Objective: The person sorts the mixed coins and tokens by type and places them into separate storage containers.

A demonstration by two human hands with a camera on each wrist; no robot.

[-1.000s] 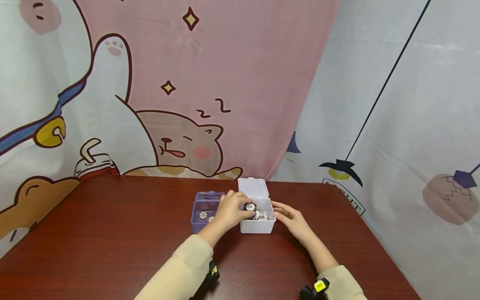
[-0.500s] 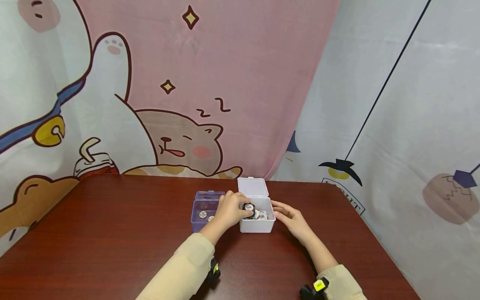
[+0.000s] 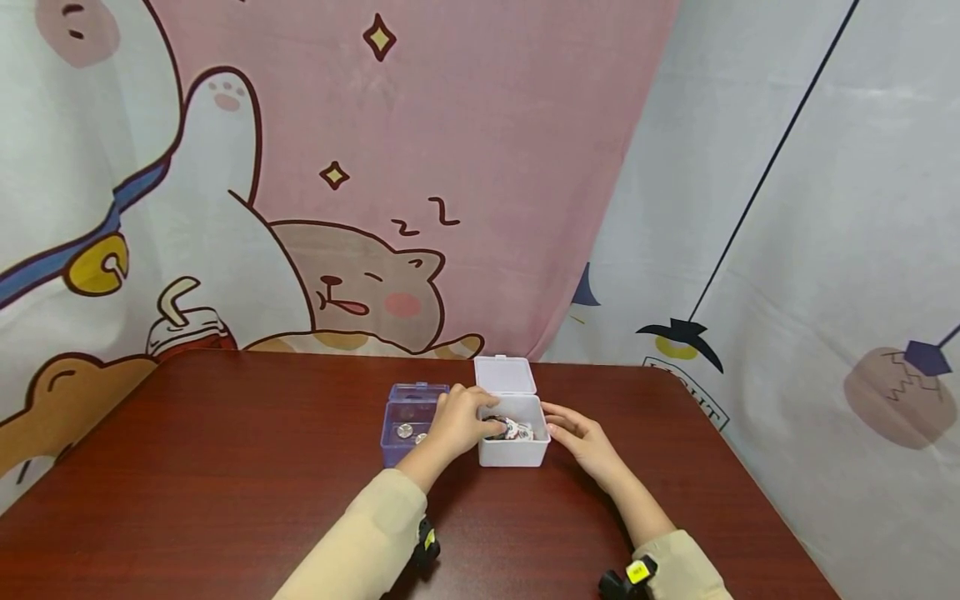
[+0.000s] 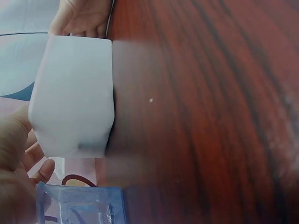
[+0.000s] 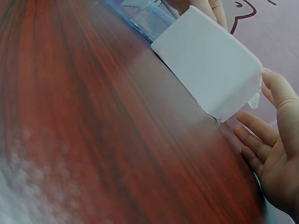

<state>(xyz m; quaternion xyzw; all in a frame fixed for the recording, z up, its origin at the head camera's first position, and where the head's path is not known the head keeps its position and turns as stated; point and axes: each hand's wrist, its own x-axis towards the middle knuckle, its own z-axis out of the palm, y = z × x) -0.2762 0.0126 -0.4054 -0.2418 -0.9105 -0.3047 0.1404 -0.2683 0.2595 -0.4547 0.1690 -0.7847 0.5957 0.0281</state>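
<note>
In the head view, a white lidded box [image 3: 513, 453] stands with its lid raised and several round discs [image 3: 519, 431] inside, pale with dark and red marks, like poker chips. My left hand [image 3: 459, 423] reaches over its left wall. Thumb and forefinger are spread apart at the opening, and a dark-edged disc lies low beside the thumb, partly hidden. My right hand [image 3: 587, 446] rests its fingertips at the box's right wall, fingers extended. To the left, a translucent blue box [image 3: 393, 454] also has its lid up and holds silvery round discs [image 3: 405, 431]; my left hand partly covers it.
Both boxes stand on a dark reddish wooden table [image 3: 262, 475], close to its far edge. Behind it hangs a printed cloth [image 3: 495, 167] with cartoon animals. Dark wrist-worn cameras [image 3: 628, 578] sit at both beige sleeves [image 3: 360, 533].
The black-rimmed disc with a pale centre, held earlier at the left thumb and forefinger, has dropped down among the others in the white box. The right hand stays put.
</note>
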